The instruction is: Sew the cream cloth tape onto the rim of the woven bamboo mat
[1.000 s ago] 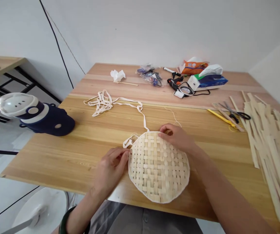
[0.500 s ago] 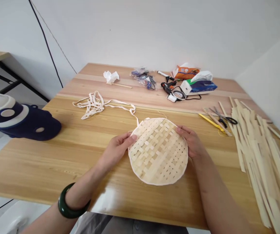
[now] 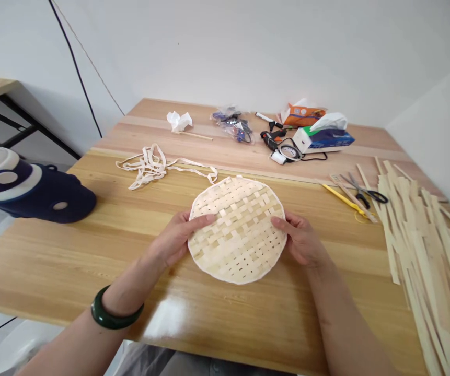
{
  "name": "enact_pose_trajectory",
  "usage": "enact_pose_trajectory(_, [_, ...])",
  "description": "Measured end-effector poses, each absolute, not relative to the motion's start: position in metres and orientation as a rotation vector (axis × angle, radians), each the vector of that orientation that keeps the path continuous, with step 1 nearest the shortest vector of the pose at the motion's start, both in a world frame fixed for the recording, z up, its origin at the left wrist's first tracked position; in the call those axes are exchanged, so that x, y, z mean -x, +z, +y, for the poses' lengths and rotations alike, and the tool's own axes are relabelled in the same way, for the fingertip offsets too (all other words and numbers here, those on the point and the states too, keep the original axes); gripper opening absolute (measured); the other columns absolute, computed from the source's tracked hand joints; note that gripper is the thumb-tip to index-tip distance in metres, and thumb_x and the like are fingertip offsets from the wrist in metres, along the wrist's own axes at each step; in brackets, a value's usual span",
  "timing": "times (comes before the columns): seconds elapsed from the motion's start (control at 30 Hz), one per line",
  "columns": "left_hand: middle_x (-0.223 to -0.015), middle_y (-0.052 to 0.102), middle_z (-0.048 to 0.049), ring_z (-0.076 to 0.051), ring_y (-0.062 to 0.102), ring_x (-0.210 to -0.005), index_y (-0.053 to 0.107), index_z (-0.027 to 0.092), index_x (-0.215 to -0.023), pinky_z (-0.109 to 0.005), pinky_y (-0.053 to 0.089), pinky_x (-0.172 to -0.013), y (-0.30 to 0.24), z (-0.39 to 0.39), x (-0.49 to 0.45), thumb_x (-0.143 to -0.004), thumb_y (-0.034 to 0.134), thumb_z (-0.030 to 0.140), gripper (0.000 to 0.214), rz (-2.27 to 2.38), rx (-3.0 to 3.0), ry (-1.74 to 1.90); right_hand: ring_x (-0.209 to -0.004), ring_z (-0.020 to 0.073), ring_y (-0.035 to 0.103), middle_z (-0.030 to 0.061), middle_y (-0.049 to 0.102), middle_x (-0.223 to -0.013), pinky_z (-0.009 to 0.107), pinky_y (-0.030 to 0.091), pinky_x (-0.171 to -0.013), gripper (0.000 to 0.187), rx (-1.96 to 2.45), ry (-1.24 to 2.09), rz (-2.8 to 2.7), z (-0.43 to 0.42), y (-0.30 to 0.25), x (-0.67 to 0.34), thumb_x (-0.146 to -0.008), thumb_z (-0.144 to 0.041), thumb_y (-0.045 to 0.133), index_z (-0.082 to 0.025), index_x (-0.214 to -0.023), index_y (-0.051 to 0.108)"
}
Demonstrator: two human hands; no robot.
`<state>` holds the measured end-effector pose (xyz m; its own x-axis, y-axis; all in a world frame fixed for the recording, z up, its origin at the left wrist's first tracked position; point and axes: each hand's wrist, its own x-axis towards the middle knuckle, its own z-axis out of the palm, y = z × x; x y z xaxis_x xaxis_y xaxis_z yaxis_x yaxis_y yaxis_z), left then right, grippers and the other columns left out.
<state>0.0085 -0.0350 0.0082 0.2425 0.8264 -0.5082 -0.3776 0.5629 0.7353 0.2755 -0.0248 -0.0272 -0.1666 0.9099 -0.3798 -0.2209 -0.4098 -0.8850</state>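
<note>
Between my two hands is a round woven bamboo mat [image 3: 236, 230], its edge bound with white cloth tape. My left hand [image 3: 180, 235] grips its left edge, thumb on top and fingers underneath. On the opposite side my right hand [image 3: 301, 237] pinches the right edge the same way. The mat is tilted slightly toward me above the table. A loose cream ribbon [image 3: 148, 166] lies in a tangle beyond it, with one strand running toward the mat's far edge. Where that strand ends is hidden behind the mat.
Bamboo strips [image 3: 420, 250] lie piled at right, beside scissors [image 3: 366, 190] and a yellow tool [image 3: 346, 201]. At the back are a glue gun [image 3: 274, 137], a tissue pack [image 3: 324, 137], bagged items [image 3: 232, 125] and crumpled white paper [image 3: 179, 121]. A navy figure-shaped object [image 3: 52, 193] is at left.
The mat has turned and shifted left and slightly away from me. Both thumbs now lie further in over its surface.
</note>
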Motion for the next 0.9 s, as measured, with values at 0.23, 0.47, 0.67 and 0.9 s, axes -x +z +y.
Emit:
enact_pose_trajectory(0.23, [-0.089,0.080,-0.0115,-0.023,0.075,-0.076,0.076,0.010,-0.093,-0.032,0.060,-0.074,0.001,-0.038,-0.006,-0.064,0.086,0.020,0.032,1.067,-0.575,0.876,-0.078,0.0216,0.072,0.0084,0.078,-0.085,0.037,0.056,-0.077,0.031,1.269,1.882,-0.904,-0.029,-0.026,-0.275,-0.063,-0.041,0.086,-0.017,-0.082,0.078])
enact_pose_trajectory(0.47, [-0.091,0.079,-0.0123,-0.020,0.075,-0.080,0.077,0.009,-0.095,-0.028,0.059,-0.077,0.004,-0.035,0.002,-0.074,0.081,0.027,0.028,0.931,-0.566,0.839,-0.077,0.0216,0.073,0.0080,0.078,-0.087,0.037,0.058,-0.079,0.030,1.275,1.886,-0.912,-0.029,-0.025,-0.277,-0.064,-0.042,0.086,-0.019,-0.081,0.079])
enact_pose_trajectory(0.67, [-0.095,0.080,-0.0082,-0.017,0.074,-0.083,0.078,0.014,-0.091,-0.021,0.059,-0.073,-0.001,-0.039,0.006,-0.079,0.076,0.035,0.024,0.833,-0.425,1.008,-0.083,0.0233,0.073,0.0064,0.078,-0.092,0.039,0.057,-0.083,0.027,1.273,1.824,-0.877,-0.027,-0.027,-0.278,-0.064,-0.041,0.086,-0.022,-0.082,0.079])
enact_pose_trajectory(0.9, [-0.097,0.079,-0.0103,-0.019,0.075,-0.084,0.075,0.011,-0.100,-0.025,0.057,-0.077,0.006,-0.049,0.001,-0.076,0.076,0.012,0.024,0.870,-0.591,1.022,-0.086,0.0249,0.072,0.0073,0.078,-0.095,0.039,0.057,-0.081,0.030,1.306,1.825,-0.831,-0.027,-0.025,-0.275,-0.063,-0.041,0.086,-0.021,-0.084,0.078])
